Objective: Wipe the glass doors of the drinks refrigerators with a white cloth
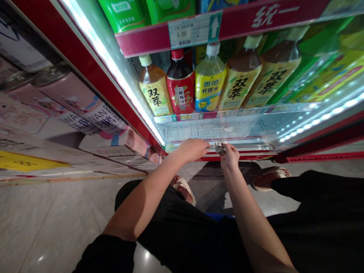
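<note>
My right hand [230, 154] pinches a small crumpled grey-white piece [219, 148] in front of the lowest level of a lit drinks cooler. From the left, my left hand [192, 149] reaches to the same piece, its fingers closed at the near edge; exactly what they grip is too small to make out. Just beyond both hands lies a white wire rack [212, 131] at the cooler's bottom, with a small pale scrap [229, 129] on it.
Above the rack, a shelf holds yellow-labelled bottles [156, 91], a red-labelled bottle [181, 88] and a lemon drink bottle [210, 83]. A price rail [240, 23] runs overhead. Pink cans [74, 99] stand stacked at the left. My legs straddle the tiled floor [38, 227].
</note>
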Demonstrator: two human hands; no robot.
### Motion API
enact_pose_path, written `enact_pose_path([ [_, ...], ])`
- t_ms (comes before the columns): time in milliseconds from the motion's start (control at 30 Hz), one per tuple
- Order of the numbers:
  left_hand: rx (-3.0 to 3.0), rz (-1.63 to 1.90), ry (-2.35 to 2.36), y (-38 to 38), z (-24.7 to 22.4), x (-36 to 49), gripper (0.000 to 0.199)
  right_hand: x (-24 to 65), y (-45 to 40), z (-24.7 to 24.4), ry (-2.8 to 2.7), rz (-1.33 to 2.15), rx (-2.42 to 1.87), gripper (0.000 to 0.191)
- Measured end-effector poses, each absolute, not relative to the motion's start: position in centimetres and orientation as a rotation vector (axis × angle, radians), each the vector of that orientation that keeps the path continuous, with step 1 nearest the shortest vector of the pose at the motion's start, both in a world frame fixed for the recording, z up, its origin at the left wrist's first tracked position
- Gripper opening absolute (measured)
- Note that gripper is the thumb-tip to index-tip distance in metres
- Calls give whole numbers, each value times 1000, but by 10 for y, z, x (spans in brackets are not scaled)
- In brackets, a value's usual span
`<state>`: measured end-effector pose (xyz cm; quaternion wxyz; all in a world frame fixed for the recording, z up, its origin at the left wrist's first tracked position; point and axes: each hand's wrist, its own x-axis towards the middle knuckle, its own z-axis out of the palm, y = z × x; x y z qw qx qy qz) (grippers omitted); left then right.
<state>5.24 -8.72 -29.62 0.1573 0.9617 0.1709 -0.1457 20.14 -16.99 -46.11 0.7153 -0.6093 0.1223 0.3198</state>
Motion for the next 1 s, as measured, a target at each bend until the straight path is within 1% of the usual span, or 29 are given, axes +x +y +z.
enact_pose_path([
  [333,2783,-439,495,-89,-293,50,34,232,-180,-453,366,482,-1420,37],
  [500,2810,-425,488,-88,-298,50,33,241,-184,-452,361,375,-1463,33],
  [600,2818,-413,483,-88,-300,51,32,241,-184,-455,338,342,-1484,31],
  [833,2836,-440,484,-89,-303,51,34,243,-185,-465,290,322,-1533,36],
  [1000,2848,-423,484,-88,-309,50,32,244,-185,-471,271,293,-1567,35],
])
